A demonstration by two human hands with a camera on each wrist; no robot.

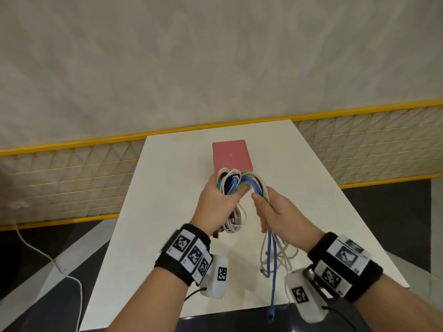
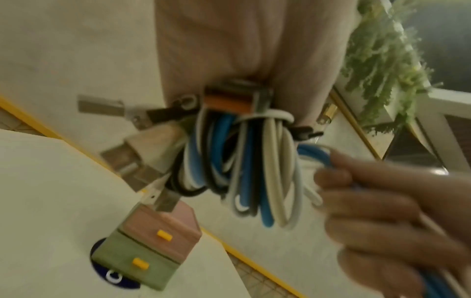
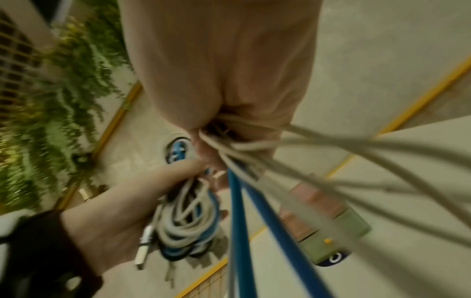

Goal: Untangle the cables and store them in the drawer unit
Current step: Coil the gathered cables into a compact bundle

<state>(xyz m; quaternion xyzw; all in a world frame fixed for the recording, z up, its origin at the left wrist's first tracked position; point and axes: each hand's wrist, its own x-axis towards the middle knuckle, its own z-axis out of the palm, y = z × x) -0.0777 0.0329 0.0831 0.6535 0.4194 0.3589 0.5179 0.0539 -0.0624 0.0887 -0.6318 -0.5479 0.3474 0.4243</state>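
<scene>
From the head view we've got both hands up over the white table [image 1: 167, 212], working the same mess of cables. Our left hand [image 1: 219, 202] is wrapped around the coiled bundle [image 1: 229, 183], white, blue and black loops sticking out above the fist and more white loops hanging under it. Our right hand [image 1: 278, 212] is closed around a handful of strands, including the blue cable [image 1: 273, 267], which drops down past the near table edge with its plug dangling. A few white cables [image 1: 285, 257] trail down beside it onto the tabletop. The drawer unit [image 1: 232, 155] sits just behind the hands, further back on the table, pink top facing us.

Left wrist view is blurry but useful: the bundle [image 2: 244, 165] hangs out of our left palm [image 2: 249, 40], with several USB-type plugs [image 2: 127, 153] fanning off to one side. Right hand fingers [image 2: 382, 211] curl around blue and white strands right next to the coil. Below, the drawer unit [image 2: 153, 248] shows a pink drawer over a green one, each with a yellow knob, both closed as far as we can tell.

Right wrist view, also smeared: white strands [image 3: 331, 153] and the blue cable [image 3: 242, 221] run out of our right palm [image 3: 221, 60]. Our left hand [image 3: 122, 211] grips the coil [image 3: 186, 227], thumb over the top. The drawer unit [image 3: 326, 231] is partly hidden behind the cables.
</scene>
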